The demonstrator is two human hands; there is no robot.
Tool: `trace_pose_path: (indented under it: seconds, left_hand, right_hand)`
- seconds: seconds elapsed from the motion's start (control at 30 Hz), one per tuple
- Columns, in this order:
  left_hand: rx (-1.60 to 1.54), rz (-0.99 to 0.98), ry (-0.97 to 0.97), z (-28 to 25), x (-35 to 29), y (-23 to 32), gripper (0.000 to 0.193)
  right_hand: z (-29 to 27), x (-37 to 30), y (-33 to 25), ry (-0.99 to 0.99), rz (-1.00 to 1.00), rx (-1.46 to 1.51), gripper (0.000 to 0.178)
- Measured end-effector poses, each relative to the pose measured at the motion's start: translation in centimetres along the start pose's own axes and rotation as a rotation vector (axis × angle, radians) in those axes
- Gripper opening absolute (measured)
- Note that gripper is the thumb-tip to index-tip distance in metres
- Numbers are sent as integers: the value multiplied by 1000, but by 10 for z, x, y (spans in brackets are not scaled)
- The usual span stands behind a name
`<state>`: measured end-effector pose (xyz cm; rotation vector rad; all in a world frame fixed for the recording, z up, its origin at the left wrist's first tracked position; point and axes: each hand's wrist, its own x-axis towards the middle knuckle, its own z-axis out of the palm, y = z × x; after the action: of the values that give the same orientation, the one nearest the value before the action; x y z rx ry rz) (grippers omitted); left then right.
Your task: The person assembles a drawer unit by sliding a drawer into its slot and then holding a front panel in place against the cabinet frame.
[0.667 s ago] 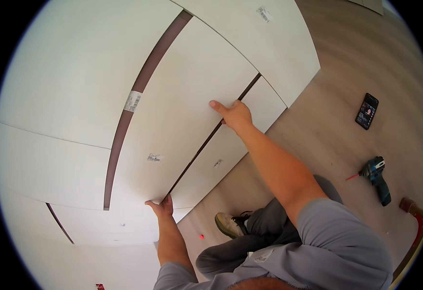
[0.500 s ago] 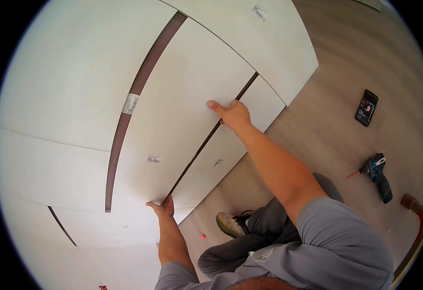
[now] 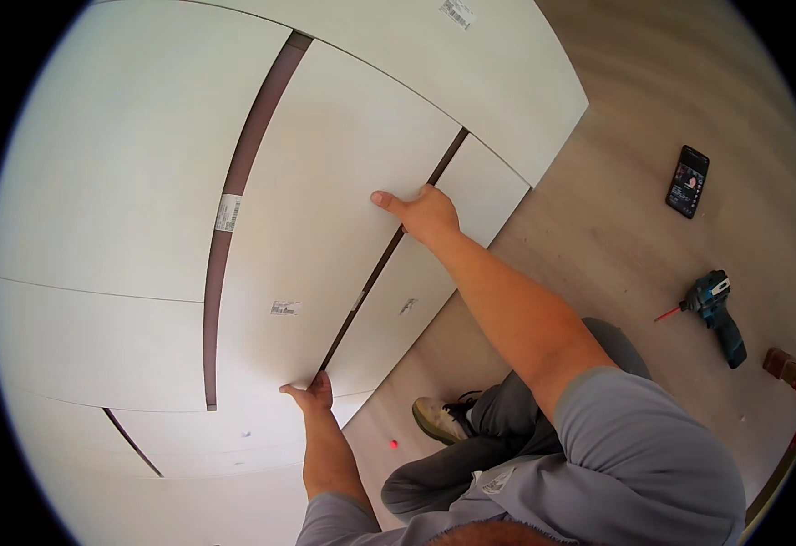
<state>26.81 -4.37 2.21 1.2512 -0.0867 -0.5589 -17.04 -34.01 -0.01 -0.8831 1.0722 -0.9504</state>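
A large white drawer front (image 3: pixel 325 173) fills the middle of a white cabinet, with a paper label on its face. Along its near edge runs a narrow dark gap (image 3: pixel 375 273), and beyond that a narrower white front (image 3: pixel 425 273) with another label. My left hand (image 3: pixel 311 391) grips the drawer front at the lower end of the gap, its thumb lying on the face. Farther up the same edge, my right hand (image 3: pixel 427 214) holds on, thumb pressed to the face. The fingers of both hands reach into the gap and are partly hidden.
On the floor at right lie a phone (image 3: pixel 688 182) with a lit screen and a cordless driver (image 3: pixel 714 314) with a red-shafted bit. A red and brown tool (image 3: pixel 785 369) is by the right rim. A small red object (image 3: pixel 394 445) lies near my shoe (image 3: pixel 439 420).
The view has shifted a little. Both hands keep their grip on the drawer front's edge. A small label shows more plainly inside the gap between my hands.
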Motion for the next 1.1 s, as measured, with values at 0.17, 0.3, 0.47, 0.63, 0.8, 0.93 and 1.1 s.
trace_pose_path:
  seconds: [0.17, 0.3, 0.47, 0.63, 0.8, 0.93, 1.1]
  left_hand:
    - [22, 1, 49, 3, -1, 0, 95]
    - [10, -4, 39, 4, 1, -1, 94]
    - [-25, -9, 48, 1, 5, -1, 91]
    - [17, 8, 43, 3, 4, -2, 90]
    - [52, 3, 103, 3, 4, -2, 91]
    - [42, 3, 34, 3, 5, -2, 91]
    - [76, 14, 92, 5, 2, -2, 93]
  right_hand:
    - [-3, -3, -4, -4, -17, 0, 87]
    - [-7, -4, -10, -42, 50, -47, 89]
    - [-10, -9, -13, -44, 63, -14, 97]
    - [-14, -10, -13, -65, 55, 16, 98]
    - [-15, -10, -9, -88, 37, 19, 94]
    - [-16, -8, -9, -105, 54, -3, 94]
    - [-14, -7, -8, -96, 35, -4, 95]
